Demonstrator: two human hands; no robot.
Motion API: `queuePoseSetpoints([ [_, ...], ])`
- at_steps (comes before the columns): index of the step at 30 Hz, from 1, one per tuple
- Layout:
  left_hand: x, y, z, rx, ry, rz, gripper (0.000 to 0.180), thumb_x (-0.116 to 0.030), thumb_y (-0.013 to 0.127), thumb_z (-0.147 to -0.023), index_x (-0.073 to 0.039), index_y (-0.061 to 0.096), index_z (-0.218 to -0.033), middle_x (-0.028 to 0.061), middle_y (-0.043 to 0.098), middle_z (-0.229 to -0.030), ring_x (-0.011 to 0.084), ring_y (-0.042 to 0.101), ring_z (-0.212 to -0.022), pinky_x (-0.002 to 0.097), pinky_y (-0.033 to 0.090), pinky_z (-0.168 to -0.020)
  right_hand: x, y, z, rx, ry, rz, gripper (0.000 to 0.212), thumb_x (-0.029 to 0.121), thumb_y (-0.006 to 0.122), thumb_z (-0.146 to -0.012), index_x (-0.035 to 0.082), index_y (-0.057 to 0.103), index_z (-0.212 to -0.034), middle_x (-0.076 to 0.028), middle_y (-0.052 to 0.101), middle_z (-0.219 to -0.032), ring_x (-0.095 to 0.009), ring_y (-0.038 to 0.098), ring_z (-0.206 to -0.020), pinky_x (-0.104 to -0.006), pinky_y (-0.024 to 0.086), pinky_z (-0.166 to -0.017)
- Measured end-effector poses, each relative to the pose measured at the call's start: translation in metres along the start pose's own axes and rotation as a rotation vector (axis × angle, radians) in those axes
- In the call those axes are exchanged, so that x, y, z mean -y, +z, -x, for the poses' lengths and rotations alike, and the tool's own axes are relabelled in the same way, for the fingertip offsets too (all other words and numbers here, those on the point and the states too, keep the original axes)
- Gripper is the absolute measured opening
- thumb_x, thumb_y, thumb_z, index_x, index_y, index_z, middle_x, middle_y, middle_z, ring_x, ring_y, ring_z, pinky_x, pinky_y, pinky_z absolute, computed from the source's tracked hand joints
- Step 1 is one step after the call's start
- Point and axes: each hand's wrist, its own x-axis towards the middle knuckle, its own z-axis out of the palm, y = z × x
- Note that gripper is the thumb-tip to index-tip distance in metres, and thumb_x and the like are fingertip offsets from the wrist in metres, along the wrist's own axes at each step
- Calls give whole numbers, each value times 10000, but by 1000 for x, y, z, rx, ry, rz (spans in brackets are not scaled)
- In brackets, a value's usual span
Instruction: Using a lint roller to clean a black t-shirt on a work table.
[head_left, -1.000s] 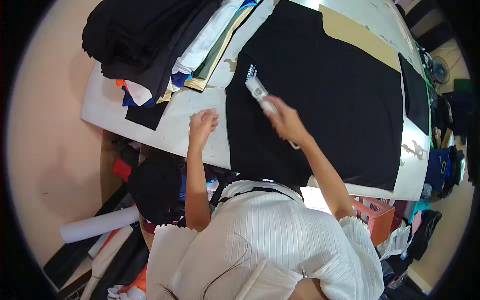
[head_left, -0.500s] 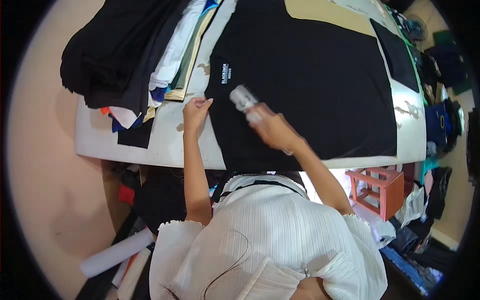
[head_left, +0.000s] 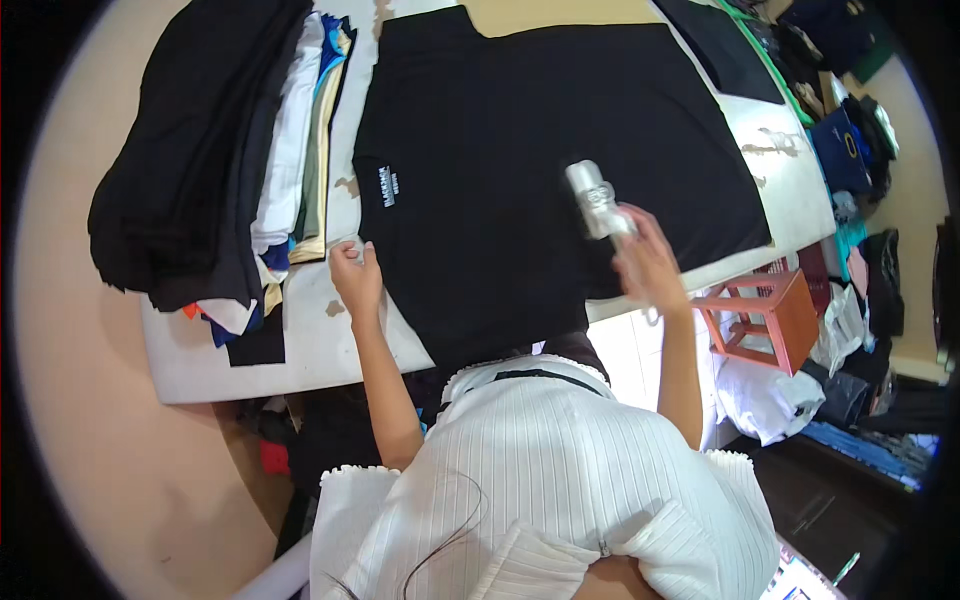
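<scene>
A black T-shirt (head_left: 500,190) lies spread on the white table (head_left: 170,375), with a small white print near its left edge. My right hand (head_left: 650,265) grips the handle of a white lint roller (head_left: 597,200) and holds its head over the right part of the shirt; the hand is slightly blurred. My left hand (head_left: 357,285) is beside the shirt's left edge, its fingers curled and thumb raised. Something pale seems to show at those fingertips, too small to name.
Folded dark garments (head_left: 200,150) and a stack of white and coloured clothes (head_left: 295,150) lie on the left. Beyond the shirt is beige material (head_left: 560,15); a black piece (head_left: 725,50) lies at far right. A reddish stool (head_left: 765,320) stands on the floor at right.
The lint roller has moved right across the shirt in my right hand. My left hand has shifted left and down along the shirt's edge. The whole view has turned somewhat.
</scene>
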Motion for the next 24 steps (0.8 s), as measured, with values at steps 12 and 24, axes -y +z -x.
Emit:
queuePoseSetpoints([
  [12,-48,64,55,297,290,-429,652,-471,419,-888,-107,264,-1406,203,120,-1473,408,61,-1356,581,30,-1051,-48,-96,22,-743,-59,23,332,228,445,-941,146,398,-1260,12,418,-572,-40,395,-414,-186,312,-337],
  [24,-50,63,57,279,232,-506,580,-450,366,-914,-179,261,-1416,129,119,-1491,362,83,-1367,609,7,-1039,-64,-143,38,-782,-25,37,356,280,480,-928,169,445,-1265,4,443,-538,-54,396,-376,-191,318,-318],
])
